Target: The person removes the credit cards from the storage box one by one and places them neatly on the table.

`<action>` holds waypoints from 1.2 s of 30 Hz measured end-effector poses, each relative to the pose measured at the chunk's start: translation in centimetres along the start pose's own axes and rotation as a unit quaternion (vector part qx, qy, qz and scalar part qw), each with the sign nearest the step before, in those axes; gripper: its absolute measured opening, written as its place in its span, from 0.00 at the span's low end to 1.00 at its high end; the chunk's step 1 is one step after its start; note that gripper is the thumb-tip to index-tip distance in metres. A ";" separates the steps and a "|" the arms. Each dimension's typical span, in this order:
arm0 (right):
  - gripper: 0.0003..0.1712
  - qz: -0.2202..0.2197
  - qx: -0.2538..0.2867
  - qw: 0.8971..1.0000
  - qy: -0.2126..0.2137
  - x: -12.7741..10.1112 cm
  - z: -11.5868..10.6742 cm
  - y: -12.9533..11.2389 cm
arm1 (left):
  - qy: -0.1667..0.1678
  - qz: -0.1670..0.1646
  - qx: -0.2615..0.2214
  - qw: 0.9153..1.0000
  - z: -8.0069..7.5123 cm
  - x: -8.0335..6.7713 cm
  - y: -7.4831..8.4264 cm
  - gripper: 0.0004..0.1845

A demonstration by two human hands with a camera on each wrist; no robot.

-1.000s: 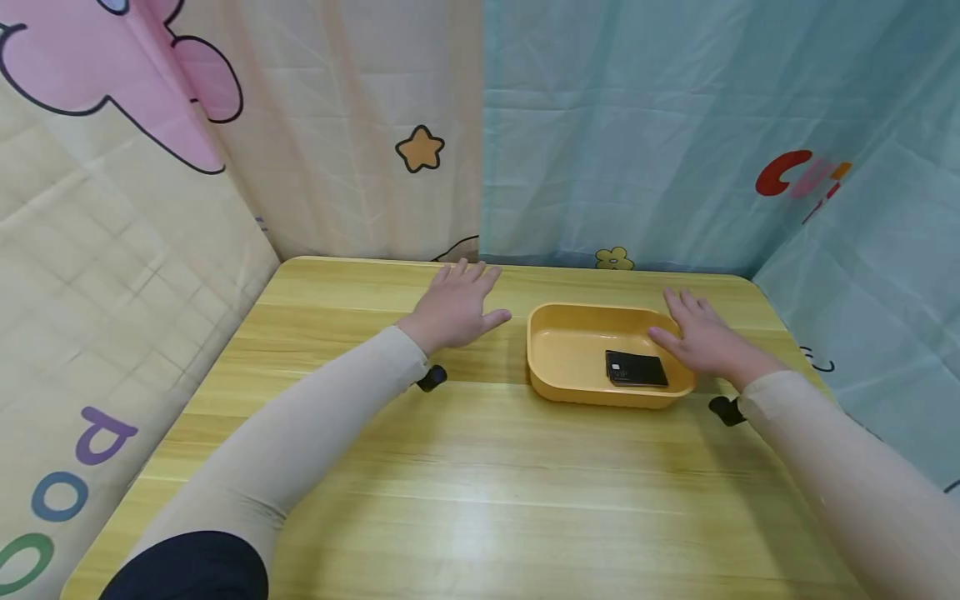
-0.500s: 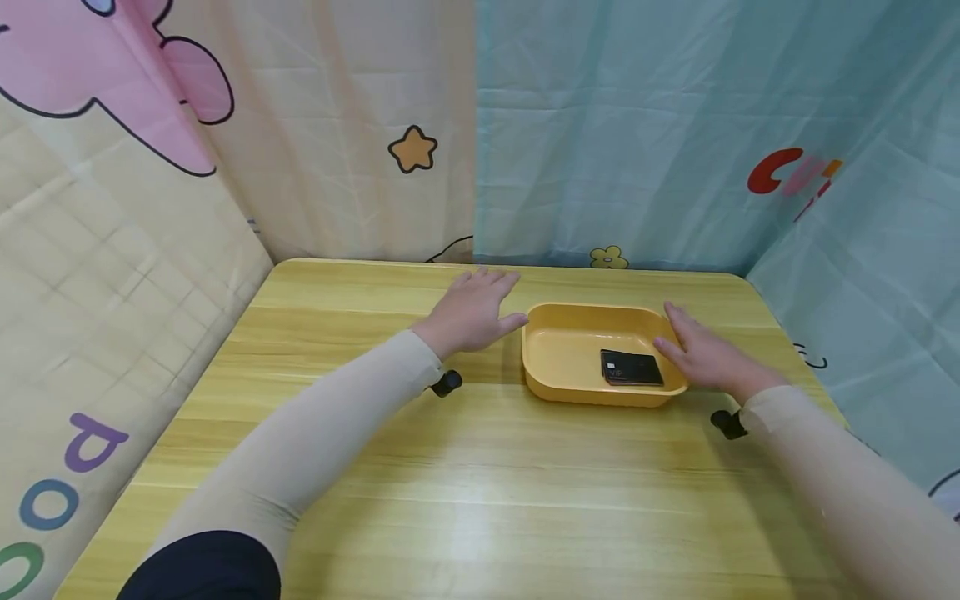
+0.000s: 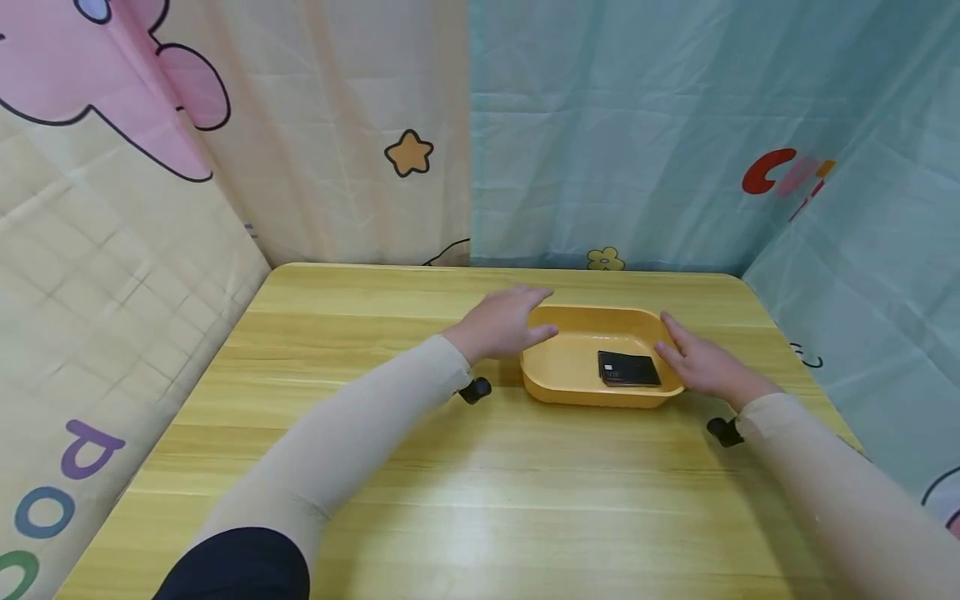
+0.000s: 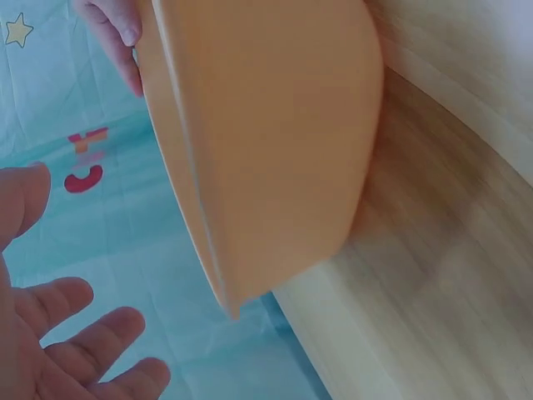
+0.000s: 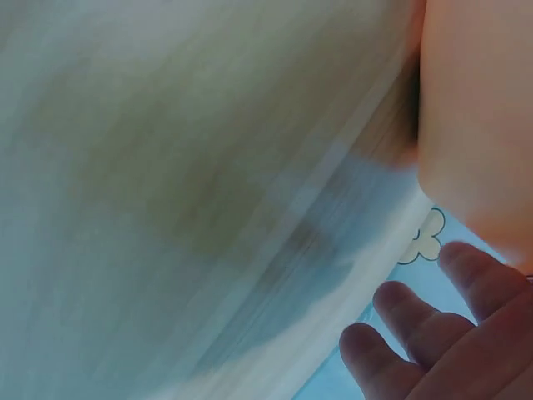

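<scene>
A yellow plastic tub (image 3: 570,385) sits on the wooden table (image 3: 480,492), right of centre toward the back. A flat black card-like object (image 3: 628,368) lies inside it on the right. My left hand (image 3: 510,321) hovers with straight, spread fingers over the tub's left rim and holds nothing. In the left wrist view the left hand's fingers (image 4: 75,350) are apart from the tub wall (image 4: 266,142). My right hand (image 3: 693,360) lies flat against the tub's right rim, fingers straight. The right wrist view shows that hand's fingers (image 5: 433,333) beside the tub (image 5: 479,108), much blurred.
Patterned curtains close the table in on the left (image 3: 112,275), back (image 3: 600,133) and right (image 3: 885,275). Black wrist mounts (image 3: 474,389) (image 3: 723,431) hang under both sleeves. Bare wood stretches in front of the tub toward me.
My left hand has moved right, from the bare table to the tub's left rim. My right hand has drawn in slightly against the right rim. The tub and black object stayed put.
</scene>
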State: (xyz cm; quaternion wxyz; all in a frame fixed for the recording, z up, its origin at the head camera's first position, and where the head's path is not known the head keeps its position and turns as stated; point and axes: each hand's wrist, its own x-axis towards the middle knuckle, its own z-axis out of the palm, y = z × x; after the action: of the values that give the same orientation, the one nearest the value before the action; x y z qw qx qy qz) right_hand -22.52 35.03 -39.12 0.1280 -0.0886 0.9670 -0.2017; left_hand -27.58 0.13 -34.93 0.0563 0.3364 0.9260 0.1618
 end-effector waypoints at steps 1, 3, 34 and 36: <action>0.44 0.001 -0.001 1.000 0.000 -0.1 0.0 0.0 | -0.006 0.002 -0.007 1.000 0.1 0.2 0.3 0.40; 0.44 0.003 -0.003 1.000 -0.002 -0.2 0.1 0.0 | -0.019 0.006 -0.020 1.000 0.4 0.6 0.8 0.39; 0.45 0.037 0.000 0.999 -0.023 0.0 0.0 -0.4 | -0.145 0.009 -0.106 0.984 1.5 7.7 4.6 0.36; 0.45 0.037 -0.002 0.999 -0.024 0.0 0.0 -0.4 | -0.151 0.011 -0.103 0.983 1.7 8.0 4.7 0.35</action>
State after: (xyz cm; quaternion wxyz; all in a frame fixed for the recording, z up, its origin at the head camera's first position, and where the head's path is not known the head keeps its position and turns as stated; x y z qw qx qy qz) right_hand -22.44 34.68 -38.95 0.1584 -0.0577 0.9666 -0.1929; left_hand -30.53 9.08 -34.91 0.2275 0.3600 0.8815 0.2040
